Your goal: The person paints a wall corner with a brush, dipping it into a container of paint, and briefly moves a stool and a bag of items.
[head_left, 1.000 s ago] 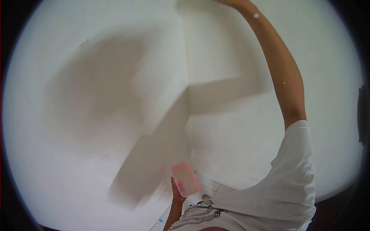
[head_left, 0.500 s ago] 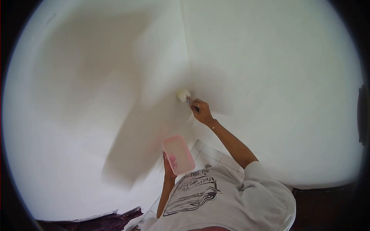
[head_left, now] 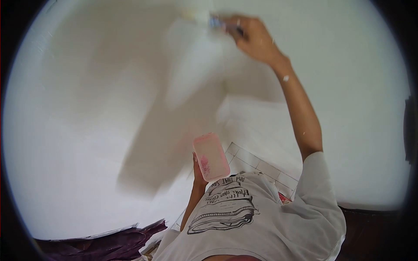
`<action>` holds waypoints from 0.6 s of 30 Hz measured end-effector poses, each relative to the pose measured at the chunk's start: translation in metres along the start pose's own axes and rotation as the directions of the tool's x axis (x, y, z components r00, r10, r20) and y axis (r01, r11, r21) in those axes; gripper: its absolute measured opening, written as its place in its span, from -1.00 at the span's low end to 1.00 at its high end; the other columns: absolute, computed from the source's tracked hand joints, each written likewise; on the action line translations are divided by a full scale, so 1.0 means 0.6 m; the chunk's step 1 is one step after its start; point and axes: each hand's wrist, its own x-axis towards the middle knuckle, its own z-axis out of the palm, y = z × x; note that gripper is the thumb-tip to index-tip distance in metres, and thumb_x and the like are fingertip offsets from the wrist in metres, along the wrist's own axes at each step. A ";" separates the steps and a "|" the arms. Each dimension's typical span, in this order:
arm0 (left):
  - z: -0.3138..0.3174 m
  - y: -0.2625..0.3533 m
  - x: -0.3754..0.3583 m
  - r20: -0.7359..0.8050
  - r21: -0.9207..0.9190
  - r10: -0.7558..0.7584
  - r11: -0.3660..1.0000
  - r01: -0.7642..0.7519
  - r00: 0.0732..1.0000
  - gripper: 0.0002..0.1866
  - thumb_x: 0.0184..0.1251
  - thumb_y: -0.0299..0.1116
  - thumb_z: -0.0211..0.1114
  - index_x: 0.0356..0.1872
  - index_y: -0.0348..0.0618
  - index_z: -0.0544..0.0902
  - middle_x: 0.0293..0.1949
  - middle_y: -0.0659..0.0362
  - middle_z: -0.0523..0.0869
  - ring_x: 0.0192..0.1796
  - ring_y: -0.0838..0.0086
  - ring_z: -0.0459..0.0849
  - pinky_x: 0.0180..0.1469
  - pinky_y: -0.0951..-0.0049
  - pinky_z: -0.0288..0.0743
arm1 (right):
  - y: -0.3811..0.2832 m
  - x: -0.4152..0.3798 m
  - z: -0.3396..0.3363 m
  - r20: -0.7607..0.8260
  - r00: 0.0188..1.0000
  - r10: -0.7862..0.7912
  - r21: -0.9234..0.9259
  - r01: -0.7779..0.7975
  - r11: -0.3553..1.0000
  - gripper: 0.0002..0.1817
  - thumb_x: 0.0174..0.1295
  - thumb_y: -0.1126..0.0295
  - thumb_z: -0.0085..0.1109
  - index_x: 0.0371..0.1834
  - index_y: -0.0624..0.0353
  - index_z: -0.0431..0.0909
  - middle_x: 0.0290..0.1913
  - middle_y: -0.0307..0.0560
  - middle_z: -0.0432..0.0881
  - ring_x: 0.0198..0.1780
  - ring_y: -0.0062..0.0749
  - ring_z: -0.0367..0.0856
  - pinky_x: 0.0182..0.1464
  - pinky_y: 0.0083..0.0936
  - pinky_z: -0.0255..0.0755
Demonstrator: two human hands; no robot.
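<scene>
My right hand (head_left: 257, 40) is raised high near the wall corner, closed round the handle of a paintbrush (head_left: 215, 21). The brush is smeared by motion, its pale bristles pointing left. Lower down, my left hand (head_left: 197, 166) supports a pink rectangular plastic tub (head_left: 204, 138) from its left side, with most of the fingers hidden behind it. Pale paint lies in the tub, and pink patches show through on its lower left. White paint flecks dot my right hand and forearm.
Two white walls (head_left: 331, 95) meet in a corner ahead, with broad shadows across the left one. White floor tiles (head_left: 261, 167) show below the tub. A dark purple cloth (head_left: 104, 249) lies at the lower left, and a dark brown surface (head_left: 370, 235) is at the lower right.
My right hand has swung the brush upward from the middle of the corner to near the top of view. The tub in my left hand sits slightly higher and further right in view.
</scene>
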 end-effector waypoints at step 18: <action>0.045 0.008 -0.029 -0.082 0.075 0.042 0.997 -0.035 0.996 -0.28 0.60 0.31 -0.12 0.47 -0.04 0.36 0.30 0.10 0.57 0.25 0.24 0.63 0.24 0.11 0.63 | 0.065 -0.277 0.182 0.667 0.704 0.245 -0.138 -0.206 0.969 -0.60 0.24 0.50 0.18 0.14 -0.04 0.71 -0.03 0.08 0.74 -0.05 0.06 0.70 0.09 -0.05 0.57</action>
